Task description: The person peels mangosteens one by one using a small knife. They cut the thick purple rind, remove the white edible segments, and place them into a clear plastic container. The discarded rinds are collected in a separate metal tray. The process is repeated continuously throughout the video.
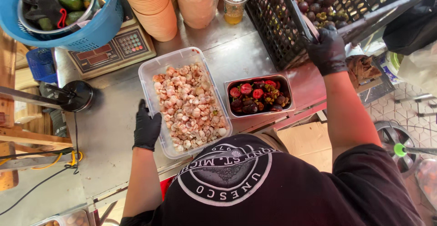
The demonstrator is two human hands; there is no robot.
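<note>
**Inspection note: both gloved hands on containers at the bench**

The right hand (327,49), in a black glove, is seen clenched on the near rim of a black slatted crate (291,30). The crate is tilted, its far end raised, and dark purple round fruit (314,0) is held inside it, above and beyond the hand. A cloth (362,67) lies just beside the right hand, on its outer side.

The left hand (146,126), also gloved in black, is laid flat against the left wall of a clear plastic tub (148,73); its fingers are extended, not closed, and nothing is grasped. The tub is filled with pale peeled fruit pieces (189,107). Its long axis runs away from the person, slightly slanted, and it lies immediately to the inner side of the left hand.

Between the two hands, a small metal tray (287,99) of opened fruit with red insides is noted on the steel bench (104,130). It sits just below and inward of the right hand, directly under the lowered lip of the crate, and is nearer to the right hand than to the left.

Beyond the left hand, a weighing scale (114,48), a blue basket (102,23) holding green fruit, stacked orange cups (152,7) and a plastic cup with a drink (234,2) are recorded.
</note>
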